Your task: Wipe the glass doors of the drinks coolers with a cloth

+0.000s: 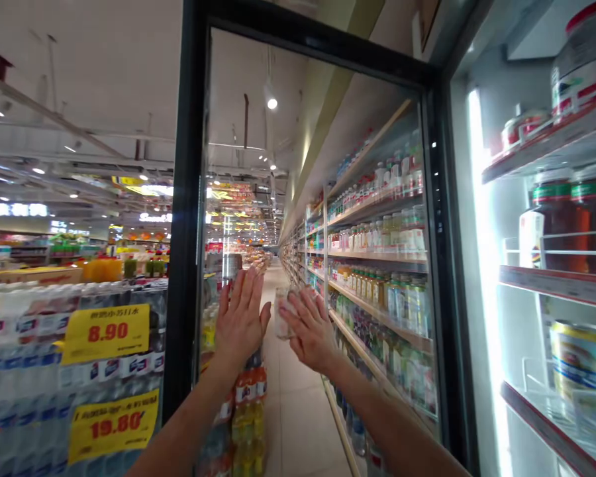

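Clear container [283,317] — blurred, at the fingers of the right hand [310,330]; grip cannot be confirmed. Left hand [241,318] stands open, apart — near the glass door [183,218] of a refrigerated case.

Behind the right hand [310,329], a clear container [283,315] is partly hidden and blurred, so its contents cannot be made out. The big jar [583,63] at two o'clock is cut off by the picture's edge. The shelf bottles [377,252] at one o'clock are too small to read, and the far aisle [271,265] at twelve o'clock blurs away.
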Demonstrator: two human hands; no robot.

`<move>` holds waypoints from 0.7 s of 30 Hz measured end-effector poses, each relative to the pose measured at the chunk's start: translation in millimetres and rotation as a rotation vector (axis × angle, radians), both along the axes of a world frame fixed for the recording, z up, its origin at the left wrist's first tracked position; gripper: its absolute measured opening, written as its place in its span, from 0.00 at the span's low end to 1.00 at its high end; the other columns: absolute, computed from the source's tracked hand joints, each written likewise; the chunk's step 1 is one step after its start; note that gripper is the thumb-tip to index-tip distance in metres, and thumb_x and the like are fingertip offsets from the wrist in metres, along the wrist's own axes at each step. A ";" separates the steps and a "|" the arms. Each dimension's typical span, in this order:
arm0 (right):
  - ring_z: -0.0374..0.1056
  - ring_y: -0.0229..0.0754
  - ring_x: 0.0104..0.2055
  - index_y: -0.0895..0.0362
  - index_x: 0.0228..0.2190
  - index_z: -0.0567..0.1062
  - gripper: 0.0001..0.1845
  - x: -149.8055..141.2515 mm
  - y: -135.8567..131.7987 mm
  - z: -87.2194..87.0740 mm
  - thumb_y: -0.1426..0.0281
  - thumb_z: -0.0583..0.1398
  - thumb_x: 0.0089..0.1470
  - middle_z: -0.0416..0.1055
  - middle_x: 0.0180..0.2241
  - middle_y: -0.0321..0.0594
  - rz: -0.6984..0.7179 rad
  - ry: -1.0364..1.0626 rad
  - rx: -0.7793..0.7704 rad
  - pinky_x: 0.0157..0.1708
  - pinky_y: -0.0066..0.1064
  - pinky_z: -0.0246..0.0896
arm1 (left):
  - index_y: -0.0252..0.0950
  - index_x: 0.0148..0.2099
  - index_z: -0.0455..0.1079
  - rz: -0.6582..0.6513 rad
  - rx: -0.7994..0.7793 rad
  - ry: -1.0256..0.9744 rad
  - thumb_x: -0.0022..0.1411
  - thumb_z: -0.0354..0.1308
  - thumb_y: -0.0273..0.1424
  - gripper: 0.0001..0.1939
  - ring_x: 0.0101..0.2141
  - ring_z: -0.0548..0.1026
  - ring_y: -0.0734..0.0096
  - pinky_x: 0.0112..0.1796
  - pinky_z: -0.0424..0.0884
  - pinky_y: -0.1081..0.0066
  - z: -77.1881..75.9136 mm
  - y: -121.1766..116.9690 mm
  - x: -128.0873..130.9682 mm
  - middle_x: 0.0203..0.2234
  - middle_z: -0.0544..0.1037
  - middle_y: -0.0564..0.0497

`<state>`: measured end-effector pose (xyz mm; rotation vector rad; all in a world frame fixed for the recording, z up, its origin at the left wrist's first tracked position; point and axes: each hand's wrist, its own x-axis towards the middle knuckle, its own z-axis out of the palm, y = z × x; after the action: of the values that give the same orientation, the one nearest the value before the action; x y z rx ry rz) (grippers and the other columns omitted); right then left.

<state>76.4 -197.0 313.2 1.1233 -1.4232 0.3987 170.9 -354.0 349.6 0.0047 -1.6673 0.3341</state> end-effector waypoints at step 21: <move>0.41 0.51 0.64 0.54 0.58 0.54 0.29 -55.4 61.6 -41.8 0.72 0.47 0.54 0.51 0.60 0.47 -0.141 -0.226 -0.533 0.57 0.55 0.42 | 0.41 0.64 0.40 0.019 0.030 -0.055 0.59 0.51 0.31 0.35 0.61 0.46 0.57 0.58 0.46 0.51 -80.0 6.4 2.1 0.62 0.49 0.45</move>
<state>21.0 -135.4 271.3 0.5554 -1.4623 0.7696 173.0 -347.6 269.5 0.0337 -1.7270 0.3264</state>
